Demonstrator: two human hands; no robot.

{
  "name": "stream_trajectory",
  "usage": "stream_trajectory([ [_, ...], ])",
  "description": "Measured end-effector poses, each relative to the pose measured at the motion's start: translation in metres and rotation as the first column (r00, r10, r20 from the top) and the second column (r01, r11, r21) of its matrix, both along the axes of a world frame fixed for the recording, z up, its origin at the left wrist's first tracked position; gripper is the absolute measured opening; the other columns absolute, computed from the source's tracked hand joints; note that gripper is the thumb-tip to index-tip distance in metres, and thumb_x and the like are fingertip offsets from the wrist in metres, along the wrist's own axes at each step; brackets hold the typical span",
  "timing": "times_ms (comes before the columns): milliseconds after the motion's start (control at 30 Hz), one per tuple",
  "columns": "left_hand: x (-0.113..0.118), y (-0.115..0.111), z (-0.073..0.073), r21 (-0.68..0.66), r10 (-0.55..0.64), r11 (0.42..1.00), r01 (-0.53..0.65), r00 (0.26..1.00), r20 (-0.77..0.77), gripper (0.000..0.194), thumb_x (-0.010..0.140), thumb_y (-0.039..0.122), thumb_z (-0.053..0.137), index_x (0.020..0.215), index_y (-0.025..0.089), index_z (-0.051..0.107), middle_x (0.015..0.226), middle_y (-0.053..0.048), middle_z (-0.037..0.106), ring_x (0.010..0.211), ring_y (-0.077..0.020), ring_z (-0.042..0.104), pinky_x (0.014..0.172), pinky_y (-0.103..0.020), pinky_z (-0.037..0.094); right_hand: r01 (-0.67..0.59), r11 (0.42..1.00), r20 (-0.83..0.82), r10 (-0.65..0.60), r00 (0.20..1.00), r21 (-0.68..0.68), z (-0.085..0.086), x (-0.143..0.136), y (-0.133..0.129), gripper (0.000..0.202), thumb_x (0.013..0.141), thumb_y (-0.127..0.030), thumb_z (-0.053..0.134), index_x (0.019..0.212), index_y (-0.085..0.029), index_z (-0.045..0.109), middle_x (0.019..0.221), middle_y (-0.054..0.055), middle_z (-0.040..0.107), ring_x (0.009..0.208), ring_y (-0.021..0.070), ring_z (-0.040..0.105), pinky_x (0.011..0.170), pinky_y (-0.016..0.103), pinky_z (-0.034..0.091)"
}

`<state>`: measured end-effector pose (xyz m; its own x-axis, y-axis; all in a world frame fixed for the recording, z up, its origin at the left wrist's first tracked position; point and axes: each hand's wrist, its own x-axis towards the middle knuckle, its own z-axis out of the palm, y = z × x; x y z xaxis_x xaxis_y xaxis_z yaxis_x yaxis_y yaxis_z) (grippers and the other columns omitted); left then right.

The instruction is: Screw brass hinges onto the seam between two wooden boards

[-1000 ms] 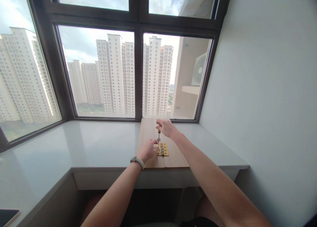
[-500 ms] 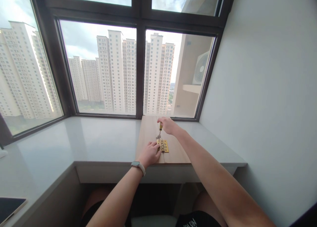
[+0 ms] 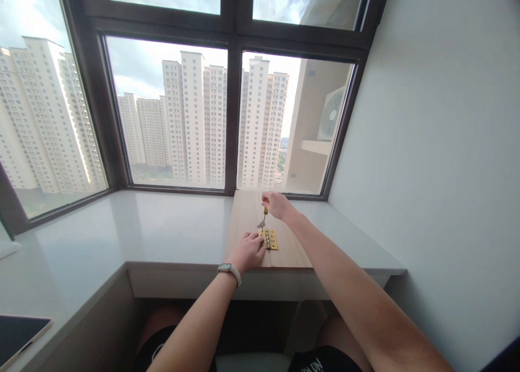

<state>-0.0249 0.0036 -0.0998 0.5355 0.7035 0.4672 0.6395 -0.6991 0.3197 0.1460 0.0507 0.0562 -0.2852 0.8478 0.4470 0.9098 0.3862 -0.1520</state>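
Observation:
A brass-coloured butt hinge point(image 3: 273, 241) lies opened flat across the seam of the pale wooden boards point(image 3: 244, 215). My left hand point(image 3: 248, 252) rests on the boards, its fingers closed over the hinge's left leaf and partly hiding it. My right hand point(image 3: 277, 205) is wrapped round the yellow handle of a screwdriver point(image 3: 265, 211). The screwdriver stands nearly upright, its shaft reaching down to the upper left part of the hinge. The tip and any screw under it are too small to make out. Several small screws point(image 3: 260, 224) lie just beyond the hinge.
The boards lie on a white windowsill counter point(image 3: 179, 226) in front of dark-framed windows point(image 3: 233, 117). A white wall point(image 3: 430, 144) rises on the right. At the lower left, a dark-screened flat device point(image 3: 22, 334) lies on the counter.
The view has shifted slightly. My right hand has turned a little on the screwdriver handle and covers more of it. My left hand stays on the hinge.

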Motion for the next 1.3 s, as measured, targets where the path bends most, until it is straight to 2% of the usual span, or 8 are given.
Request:
stream_trajectory([
  [100,0.0002,-0.0002,0.0001,-0.01,0.002,1.0,-0.002,1.0,0.003,0.036,0.101,0.04,0.052,0.128,0.022,0.068,0.131,-0.012,0.065,0.126,-0.0313,0.053,0.112,-0.044,0.039,-0.023,0.999,-0.001,0.023,1.0,-0.038,0.0002,0.0021,0.0003,0.009,0.096,-0.017,0.063,0.092,-0.021,0.071,0.094,0.004,0.073,0.088,0.0174,0.063,0.079,0.026,0.041],
  [267,-0.0007,-0.0005,0.0008,-0.019,-0.009,1.0,0.009,1.0,0.013,0.037,0.102,0.04,0.051,0.13,0.022,0.068,0.138,-0.011,0.063,0.128,-0.0305,0.052,0.112,-0.043,0.039,-0.068,0.992,0.026,0.072,0.997,-0.111,0.0027,0.0035,0.0009,0.023,0.092,-0.007,0.06,0.106,-0.02,0.073,0.111,0.008,0.074,0.104,0.0202,0.064,0.082,0.025,0.043],
  [467,-0.0013,-0.0005,0.0004,-0.042,-0.026,0.999,0.027,0.999,0.027,0.036,0.102,0.04,0.05,0.128,0.024,0.068,0.138,-0.009,0.065,0.135,-0.0297,0.048,0.115,-0.042,0.038,-0.045,0.995,0.015,0.047,0.999,-0.087,0.0025,0.0,-0.0009,0.018,0.096,-0.014,0.06,0.109,-0.022,0.07,0.1,0.006,0.074,0.089,0.0172,0.064,0.076,0.025,0.041],
  [633,-0.0011,-0.0013,0.0009,-0.054,-0.028,0.998,0.031,0.999,0.044,0.035,0.102,0.04,0.051,0.128,0.024,0.068,0.135,-0.008,0.066,0.134,-0.0293,0.05,0.115,-0.042,0.037,-0.005,0.999,0.0,0.005,1.0,-0.035,-0.0007,0.0003,-0.0016,0.006,0.097,-0.024,0.064,0.097,-0.022,0.069,0.09,0.004,0.072,0.083,0.0166,0.062,0.076,0.025,0.039],
  [833,-0.0003,0.0,0.0004,-0.036,-0.027,0.999,0.028,0.999,0.026,0.036,0.102,0.04,0.051,0.13,0.023,0.066,0.135,-0.009,0.066,0.134,-0.0299,0.05,0.116,-0.042,0.036,-0.016,0.999,-0.035,0.017,0.999,0.036,-0.0033,0.0026,-0.0016,0.007,0.095,-0.017,0.064,0.094,-0.02,0.07,0.1,0.005,0.072,0.089,0.0165,0.063,0.082,0.026,0.041],
  [967,-0.0002,0.0016,-0.0009,-0.016,-0.039,0.999,0.039,0.999,0.013,0.038,0.103,0.04,0.05,0.134,0.024,0.065,0.136,-0.009,0.065,0.131,-0.0301,0.051,0.115,-0.043,0.037,-0.069,0.997,-0.024,0.069,0.997,-0.024,-0.0029,0.0024,-0.0001,0.014,0.096,-0.014,0.06,0.094,-0.02,0.072,0.1,0.004,0.074,0.092,0.0173,0.064,0.083,0.025,0.043],
  [1133,-0.001,0.0039,-0.0038,-0.017,-0.018,1.0,0.018,0.999,-0.029,0.042,0.103,0.042,0.048,0.141,0.029,0.062,0.143,-0.008,0.061,0.13,-0.0302,0.05,0.115,-0.044,0.038,-0.084,0.993,-0.001,0.084,0.996,-0.083,-0.0017,0.0022,0.0027,0.026,0.091,-0.005,0.058,0.105,-0.021,0.074,0.107,0.007,0.075,0.1,0.0198,0.065,0.085,0.026,0.045],
  [1300,-0.0021,0.0061,-0.0073,-0.018,-0.021,1.0,0.02,0.999,-0.026,0.043,0.103,0.043,0.048,0.142,0.03,0.062,0.145,-0.009,0.058,0.132,-0.0312,0.049,0.115,-0.046,0.038,-0.051,0.995,-0.02,0.05,0.999,-0.09,-0.0035,0.0019,0.0049,0.024,0.092,-0.006,0.057,0.102,-0.02,0.074,0.103,0.006,0.075,0.092,0.0181,0.066,0.084,0.025,0.045],
])
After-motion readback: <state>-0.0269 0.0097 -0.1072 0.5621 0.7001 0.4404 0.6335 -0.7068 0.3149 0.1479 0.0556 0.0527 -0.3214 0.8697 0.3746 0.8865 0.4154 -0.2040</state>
